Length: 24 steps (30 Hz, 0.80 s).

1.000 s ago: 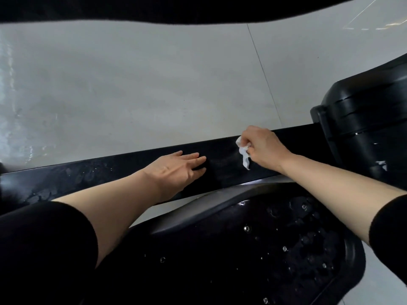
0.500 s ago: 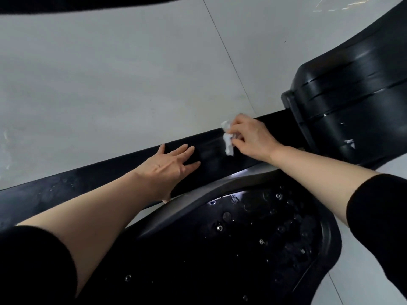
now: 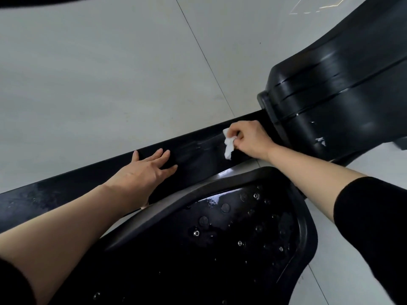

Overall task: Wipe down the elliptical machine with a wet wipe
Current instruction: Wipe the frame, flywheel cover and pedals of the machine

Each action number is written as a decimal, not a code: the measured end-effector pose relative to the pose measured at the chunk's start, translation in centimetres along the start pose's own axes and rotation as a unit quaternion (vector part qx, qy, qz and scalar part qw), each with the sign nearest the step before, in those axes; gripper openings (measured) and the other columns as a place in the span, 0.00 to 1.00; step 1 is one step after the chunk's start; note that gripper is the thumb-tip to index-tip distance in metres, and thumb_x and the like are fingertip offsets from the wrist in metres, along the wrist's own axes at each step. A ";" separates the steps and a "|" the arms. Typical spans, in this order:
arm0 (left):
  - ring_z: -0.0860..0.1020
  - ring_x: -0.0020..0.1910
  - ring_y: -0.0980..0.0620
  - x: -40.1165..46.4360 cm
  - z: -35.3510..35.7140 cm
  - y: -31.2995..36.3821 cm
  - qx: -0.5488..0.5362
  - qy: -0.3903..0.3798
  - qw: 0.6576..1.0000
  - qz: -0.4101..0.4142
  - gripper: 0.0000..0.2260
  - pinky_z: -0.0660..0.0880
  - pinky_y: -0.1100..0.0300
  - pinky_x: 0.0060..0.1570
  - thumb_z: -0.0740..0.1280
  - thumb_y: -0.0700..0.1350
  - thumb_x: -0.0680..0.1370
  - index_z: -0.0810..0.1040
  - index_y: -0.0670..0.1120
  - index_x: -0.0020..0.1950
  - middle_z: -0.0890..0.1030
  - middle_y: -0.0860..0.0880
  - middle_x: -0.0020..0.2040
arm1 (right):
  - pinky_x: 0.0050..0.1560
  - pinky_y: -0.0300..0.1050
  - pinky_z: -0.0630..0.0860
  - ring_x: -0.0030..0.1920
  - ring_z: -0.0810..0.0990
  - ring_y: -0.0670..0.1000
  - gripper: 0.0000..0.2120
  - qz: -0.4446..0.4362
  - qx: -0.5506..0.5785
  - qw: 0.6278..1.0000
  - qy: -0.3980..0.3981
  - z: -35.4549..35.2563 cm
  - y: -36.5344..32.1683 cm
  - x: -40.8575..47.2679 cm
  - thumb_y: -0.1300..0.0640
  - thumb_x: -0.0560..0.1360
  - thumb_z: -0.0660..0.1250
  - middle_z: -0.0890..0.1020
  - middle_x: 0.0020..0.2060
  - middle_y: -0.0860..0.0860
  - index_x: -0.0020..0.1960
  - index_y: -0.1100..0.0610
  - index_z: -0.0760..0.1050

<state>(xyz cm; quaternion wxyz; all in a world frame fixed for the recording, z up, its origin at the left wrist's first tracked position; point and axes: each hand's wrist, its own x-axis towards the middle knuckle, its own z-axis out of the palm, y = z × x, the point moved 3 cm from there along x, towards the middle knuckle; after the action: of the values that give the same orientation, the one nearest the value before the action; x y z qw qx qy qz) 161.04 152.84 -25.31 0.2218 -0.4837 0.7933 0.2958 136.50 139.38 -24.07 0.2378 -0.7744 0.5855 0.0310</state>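
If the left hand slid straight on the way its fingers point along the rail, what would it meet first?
Probably the wet wipe pinched in the right hand. The left hand lies flat on the black rail, fingers pointing along it towards that wipe, with only bare rail between.

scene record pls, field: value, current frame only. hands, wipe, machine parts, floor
left hand: flat, fingers straight, resting on the rail
right hand: fingers curled, pinching the wet wipe
wet wipe: white, crumpled, against the rail's top face
rail: long black beam, streaky sheen between the hands
housing: black shroud at the rail's right end, small white marks on its side
pedal: black foot tray nearer the camera, droplets on it
floor: pale glossy tiles
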 end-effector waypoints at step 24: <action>0.37 0.78 0.51 -0.3 0.1 -0.4 -0.047 0.015 0.999 0.005 0.45 0.42 0.40 0.74 0.68 0.32 0.72 0.45 0.55 0.80 0.38 0.48 0.80 | 0.39 0.44 0.66 0.37 0.72 0.53 0.04 -0.002 -0.079 0.967 0.240 -5.0 -0.1 -0.1 0.62 0.73 0.66 0.75 0.38 0.54 0.40 0.60 0.74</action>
<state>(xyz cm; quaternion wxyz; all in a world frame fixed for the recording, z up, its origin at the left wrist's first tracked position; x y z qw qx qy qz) 161.53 152.92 -25.30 0.1856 -0.4936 0.7842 0.3271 135.41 137.46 -19.56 0.0285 -0.7768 0.6193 -0.1107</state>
